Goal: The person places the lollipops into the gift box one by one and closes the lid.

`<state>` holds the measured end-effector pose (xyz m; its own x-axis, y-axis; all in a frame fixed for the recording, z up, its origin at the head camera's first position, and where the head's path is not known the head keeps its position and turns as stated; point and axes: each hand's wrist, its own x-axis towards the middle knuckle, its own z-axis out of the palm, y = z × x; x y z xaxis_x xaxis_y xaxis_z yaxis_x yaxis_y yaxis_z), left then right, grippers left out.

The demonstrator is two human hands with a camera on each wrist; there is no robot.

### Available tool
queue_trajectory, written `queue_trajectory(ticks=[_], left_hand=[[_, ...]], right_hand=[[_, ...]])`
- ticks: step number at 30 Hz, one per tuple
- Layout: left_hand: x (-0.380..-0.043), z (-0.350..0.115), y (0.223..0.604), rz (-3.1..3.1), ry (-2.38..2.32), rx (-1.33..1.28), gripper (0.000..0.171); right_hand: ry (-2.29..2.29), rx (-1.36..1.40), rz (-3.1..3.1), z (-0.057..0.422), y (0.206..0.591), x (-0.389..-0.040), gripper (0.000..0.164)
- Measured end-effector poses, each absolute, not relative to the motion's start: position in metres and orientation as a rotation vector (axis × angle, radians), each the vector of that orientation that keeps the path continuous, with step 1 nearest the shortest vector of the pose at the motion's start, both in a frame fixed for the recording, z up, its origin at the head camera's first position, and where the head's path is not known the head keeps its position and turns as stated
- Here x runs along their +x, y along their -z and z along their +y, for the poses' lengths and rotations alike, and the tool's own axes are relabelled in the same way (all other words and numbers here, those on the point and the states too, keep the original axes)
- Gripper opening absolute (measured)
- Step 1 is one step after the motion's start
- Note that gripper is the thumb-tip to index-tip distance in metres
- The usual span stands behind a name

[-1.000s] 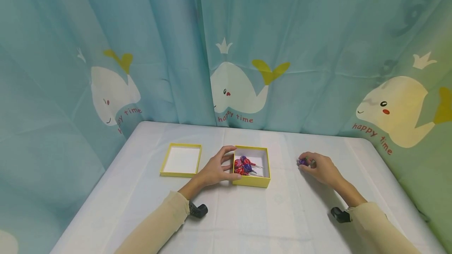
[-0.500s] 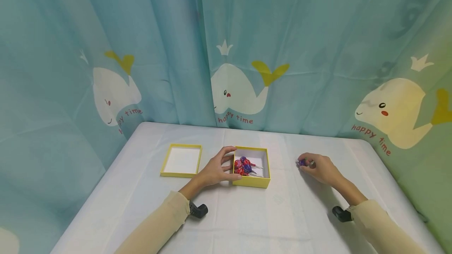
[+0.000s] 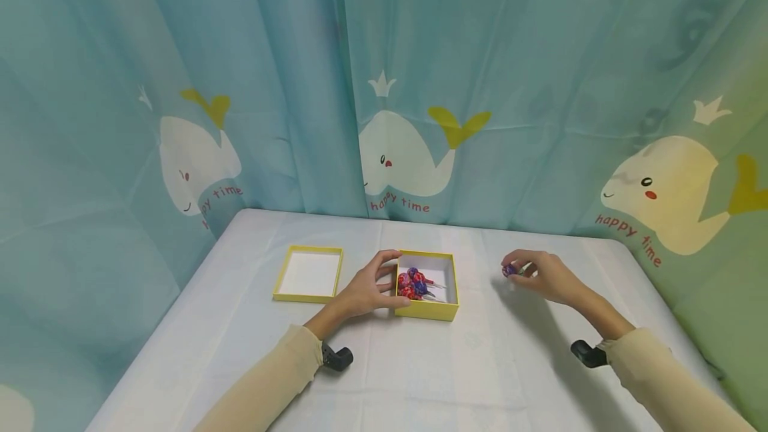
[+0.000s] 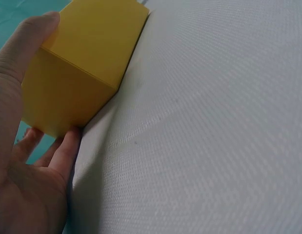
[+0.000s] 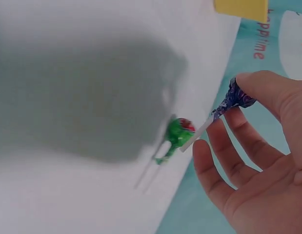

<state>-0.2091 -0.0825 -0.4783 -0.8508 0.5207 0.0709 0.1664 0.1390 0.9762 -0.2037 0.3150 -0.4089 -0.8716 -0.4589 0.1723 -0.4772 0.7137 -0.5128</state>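
Note:
My left hand (image 3: pixel 367 289) grips a yellow box (image 3: pixel 427 311) at its left end, thumb on the near wall and fingers around the far side. The box stands uncovered on the table, and several red and purple wrapped lollipops (image 3: pixel 414 284) lie inside with white sticks pointing right. To the right of the box, my right hand (image 3: pixel 555 280) pinches a purple-wrapped lollipop (image 5: pixel 233 100) between thumb and fingers, raised above the cloth. In the right wrist view, a green-wrapped lollipop (image 5: pixel 177 132) lies on the table below that hand.
A shallow white-lined lid with a yellow rim (image 3: pixel 309 273) lies upturned left of the box. White cloth covers the table (image 3: pixel 456 372). A blue-green curtain (image 3: pixel 528 85) with whale prints hangs behind the far edge.
My right hand has lifted the purple lollipop off the table, and its shadow has spread below. My left hand stays on the box.

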Motion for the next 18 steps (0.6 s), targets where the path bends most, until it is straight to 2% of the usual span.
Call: queue_trajectory(ticks=[18], left_hand=[[-0.211,-0.081,0.482,2.151,-1.761,0.647,0.092]], right_hand=[[-0.979,0.916,-2.882,0.296,0.358,-0.211,0.023]])
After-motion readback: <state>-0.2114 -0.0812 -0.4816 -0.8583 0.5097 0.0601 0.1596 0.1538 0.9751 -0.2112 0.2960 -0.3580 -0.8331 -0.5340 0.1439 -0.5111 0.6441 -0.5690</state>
